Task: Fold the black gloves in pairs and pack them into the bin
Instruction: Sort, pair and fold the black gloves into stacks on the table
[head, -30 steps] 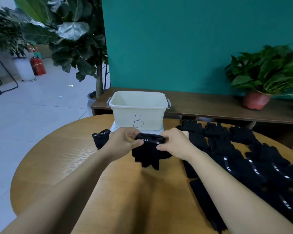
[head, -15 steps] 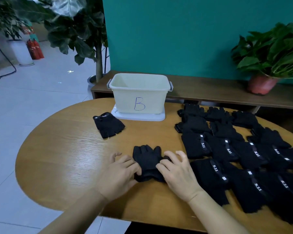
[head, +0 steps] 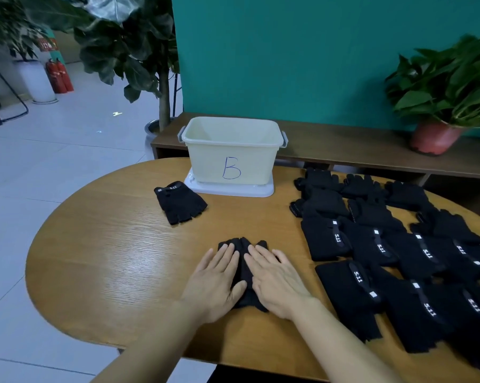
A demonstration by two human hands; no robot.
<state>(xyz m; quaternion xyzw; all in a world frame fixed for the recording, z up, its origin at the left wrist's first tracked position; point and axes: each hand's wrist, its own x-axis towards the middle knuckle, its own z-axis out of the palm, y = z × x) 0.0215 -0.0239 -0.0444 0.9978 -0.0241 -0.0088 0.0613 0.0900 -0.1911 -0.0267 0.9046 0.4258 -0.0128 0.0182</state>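
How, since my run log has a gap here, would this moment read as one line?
stage: pressing glove pair flat; left hand: flat on pair; right hand: flat on pair; bin: untouched beyond

A teal wall (head: 302,51) rises behind a low wooden shelf (head: 343,145) carrying a potted plant (head: 448,87) at its right end. Past the round desk's (head: 109,258) left edge lie pale floor tiles (head: 53,167), a leafy tree (head: 128,51) and two red extinguishers (head: 59,76).

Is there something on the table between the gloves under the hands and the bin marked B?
Nothing visible. Bare table lies between the pressed gloves and the bin; a single glove lies left of that line, the glove rows right of it.
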